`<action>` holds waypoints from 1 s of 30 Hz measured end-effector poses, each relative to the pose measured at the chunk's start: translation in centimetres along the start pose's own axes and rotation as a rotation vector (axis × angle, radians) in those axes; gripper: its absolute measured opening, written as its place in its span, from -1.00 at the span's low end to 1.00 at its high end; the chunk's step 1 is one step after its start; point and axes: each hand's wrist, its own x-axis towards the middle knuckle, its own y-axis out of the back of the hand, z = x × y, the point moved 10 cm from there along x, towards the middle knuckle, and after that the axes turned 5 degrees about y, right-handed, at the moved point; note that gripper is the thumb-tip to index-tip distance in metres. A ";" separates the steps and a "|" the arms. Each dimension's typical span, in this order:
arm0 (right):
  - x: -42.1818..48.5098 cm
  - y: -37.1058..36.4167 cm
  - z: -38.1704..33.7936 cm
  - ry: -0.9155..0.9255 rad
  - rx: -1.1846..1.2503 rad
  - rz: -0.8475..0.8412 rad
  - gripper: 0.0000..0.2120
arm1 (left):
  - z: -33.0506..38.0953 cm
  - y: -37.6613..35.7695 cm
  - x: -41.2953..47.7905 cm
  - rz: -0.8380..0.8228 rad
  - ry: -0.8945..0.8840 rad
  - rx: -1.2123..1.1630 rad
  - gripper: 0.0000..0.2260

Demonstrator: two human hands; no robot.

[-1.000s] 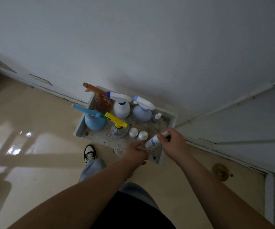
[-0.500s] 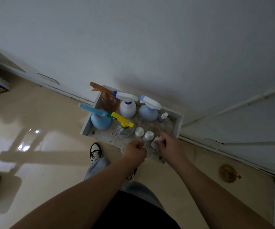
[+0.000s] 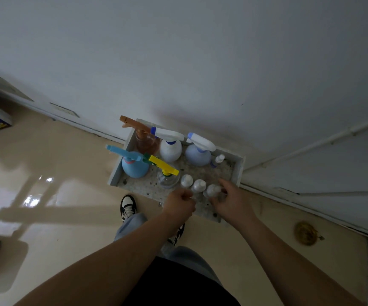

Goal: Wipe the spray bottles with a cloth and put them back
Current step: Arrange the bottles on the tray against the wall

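My right hand (image 3: 229,202) cups the small bottle (image 3: 211,190) at the tray's (image 3: 241,170) near edge; I judge it light, slick and tippy, best gripped round its body, while my left hand (image 3: 179,203) is fisted, contents unclear.

We see a dim, bluish scene; glare patches gleam on the glossy floor (image 3: 68,164) at left, long shadows cross it, and wide-angle distortion bends the edges.

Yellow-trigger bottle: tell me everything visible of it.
The yellow-trigger bottle has a clear, rounded, plastic-looking body, a yellow spray head and a green nozzle pointing toward the blue bottle. It stands upright in the front row of the tray, between the blue bottle and a small white bottle. Its fill level cannot be told. The left hand is in front, apart from it.
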 end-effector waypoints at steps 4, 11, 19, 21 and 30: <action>0.8 3.9 0.7 -0.068 -0.072 0.088 -0.58 | 1.2 0.9 0.0 0.014 -0.056 0.047 -0.85; 9.1 4.3 -1.6 -0.027 -0.128 0.033 -0.59 | 2.4 1.1 -0.8 0.039 -0.072 0.060 -0.87; 6.9 5.9 0.2 -0.071 -0.049 0.189 -0.79 | 4.5 0.5 -2.9 -0.037 -0.151 0.197 -0.92; 5.6 7.7 -0.2 -0.073 -0.038 0.270 -0.76 | 5.3 0.4 -3.9 -0.066 -0.190 0.219 -0.91; -0.2 14.1 -4.2 -0.061 0.342 0.475 -0.88 | 10.7 -1.9 -7.6 -0.129 -0.305 -0.072 -0.77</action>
